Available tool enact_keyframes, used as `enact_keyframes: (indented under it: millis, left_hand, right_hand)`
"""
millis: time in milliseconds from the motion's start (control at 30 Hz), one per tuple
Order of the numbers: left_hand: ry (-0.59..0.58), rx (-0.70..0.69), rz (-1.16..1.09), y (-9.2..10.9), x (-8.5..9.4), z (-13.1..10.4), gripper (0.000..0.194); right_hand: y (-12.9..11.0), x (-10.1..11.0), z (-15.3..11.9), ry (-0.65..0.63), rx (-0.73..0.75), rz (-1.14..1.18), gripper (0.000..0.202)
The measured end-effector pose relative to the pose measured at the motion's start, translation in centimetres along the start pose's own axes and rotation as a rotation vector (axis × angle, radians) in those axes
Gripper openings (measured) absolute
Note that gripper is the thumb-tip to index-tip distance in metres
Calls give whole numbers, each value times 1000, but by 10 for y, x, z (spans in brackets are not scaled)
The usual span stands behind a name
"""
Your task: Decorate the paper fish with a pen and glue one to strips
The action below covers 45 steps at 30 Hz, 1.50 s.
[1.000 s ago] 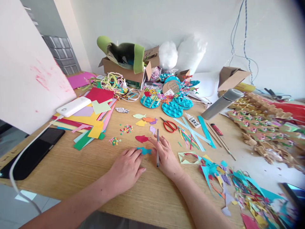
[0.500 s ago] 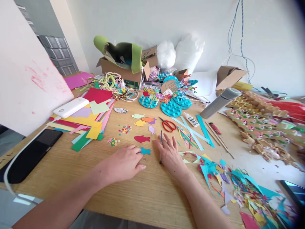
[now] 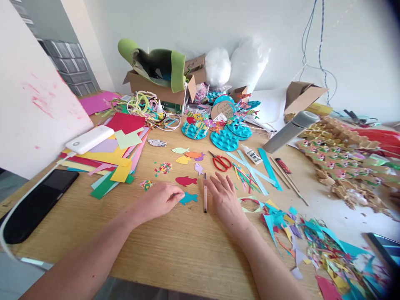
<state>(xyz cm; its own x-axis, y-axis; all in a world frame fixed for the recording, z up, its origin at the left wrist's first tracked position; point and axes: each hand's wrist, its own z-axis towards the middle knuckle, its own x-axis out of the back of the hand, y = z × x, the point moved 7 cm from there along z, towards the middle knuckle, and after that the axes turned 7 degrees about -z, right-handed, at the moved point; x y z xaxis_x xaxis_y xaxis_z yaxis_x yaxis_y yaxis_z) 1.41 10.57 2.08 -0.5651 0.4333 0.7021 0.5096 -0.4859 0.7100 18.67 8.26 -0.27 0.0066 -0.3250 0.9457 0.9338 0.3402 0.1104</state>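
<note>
So the spot is a wood-look table (image 3: 162,254) pushed up near a pale wall (image 3: 193,21), and it's pretty packed. Far left there's a black phone (image 3: 58,185), then a white power bank (image 3: 90,139) with its cable plugged in, sitting on a fanned-out pile of colored paper (image 3: 120,156). Behind that, a cardboard box (image 3: 146,85) has green foam sheeting (image 3: 178,68) flopped over the top.

Moving right, two little heaps of confetti (image 3: 163,168) sit just past the left hand (image 3: 159,200). That hand has a narrow grip, thumb up against the fingers, right at the tail end of the blue paper fish (image 3: 188,198). Can't tell if it's actually pinching the fish or just next to it. The blue one lies flat on the table, with a red paper fish (image 3: 186,181) just beyond it and a bunch of smaller fish cutouts (image 3: 183,159) farther back.

Next comes a pen (image 3: 205,193), lying on the table between the blue fish and the right hand (image 3: 225,195). That hand is palm down, fingers wide and spread, not gripping anything. Red-handled scissors (image 3: 222,162) are past its fingertips, then paper strips (image 3: 256,171), a glue bottle (image 3: 251,156), a gray flask (image 3: 289,132) leaning over, and loads of paper scraps (image 3: 331,250) nearer the front.
</note>
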Motion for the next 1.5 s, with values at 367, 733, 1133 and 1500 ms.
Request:
enact_keyframes:
  millis: [367,733,1133,1500]
  left_hand:
    - [95,55,-95,-3,7,-1,41]
    - [100,22,-32,-2,7,-2,43]
    - [115,-37,67,-9,-1,1,45]
    - [174,-87,82,-6,0,0,43]
  right_hand:
    - [46,-4,-1,19,-302,22,45]
    - [93,26,-1,208,-516,159,33]
    - [178,34,33,-198,-738,133,23]
    - [166,-30,39,-415,-677,53,24]
